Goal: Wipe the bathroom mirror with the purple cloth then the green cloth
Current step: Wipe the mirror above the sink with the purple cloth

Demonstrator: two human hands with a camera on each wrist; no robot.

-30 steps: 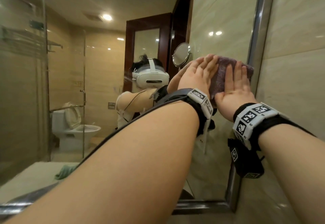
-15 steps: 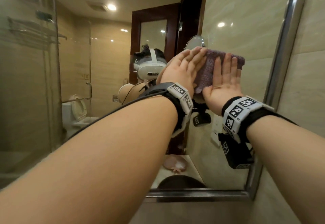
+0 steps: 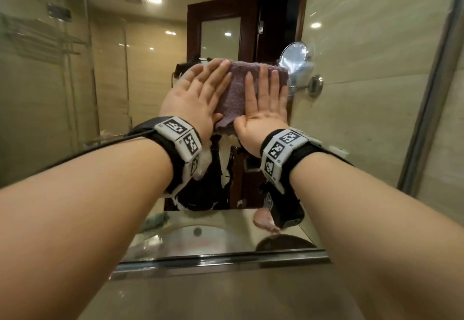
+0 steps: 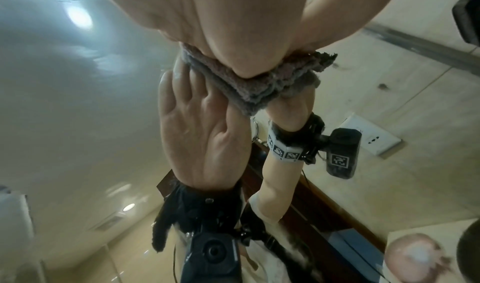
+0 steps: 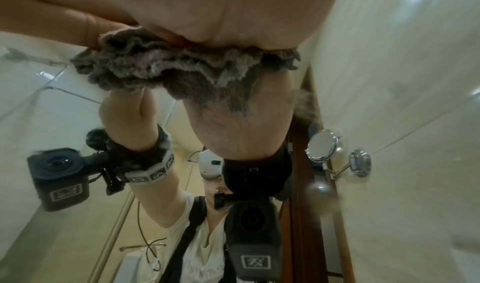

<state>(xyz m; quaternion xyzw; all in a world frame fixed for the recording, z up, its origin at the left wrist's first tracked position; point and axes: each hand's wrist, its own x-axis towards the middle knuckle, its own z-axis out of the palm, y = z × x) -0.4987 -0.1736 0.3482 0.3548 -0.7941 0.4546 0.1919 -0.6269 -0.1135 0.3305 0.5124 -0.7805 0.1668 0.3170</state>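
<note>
I have both hands flat on the purple cloth (image 3: 234, 93), pressing it against the mirror (image 3: 351, 108) at about head height, a little left of the mirror's right frame. My left hand (image 3: 198, 93) covers the cloth's left part and my right hand (image 3: 263, 108) its right part; fingers are straight and spread on each, so neither grip is curled round the cloth, they just pin it to the glass. In the wrist views the cloth shows as a folded, fuzzy pad squeezed between palm and glass, with the reflected palms meeting it from the other side. I judge this to be the first stage, the purple wipe, under way; how much of the glass has been covered I cannot tell, though the left wrist view shows a hazy, smeared patch to the left. The green cloth (image 3: 154, 220) shows only as a reflection, lying on the desk (image 3: 233, 241) left of the basin (image 3: 198, 231), so the second wipe is all to come. The mirror is wide, with a metal frame along its near edge and right side. It reflects beige tiled walls, a dark wooden door (image 3: 221, 40), ceiling lights and a small round mirror (image 3: 295, 57) on a wall arm.
</note>
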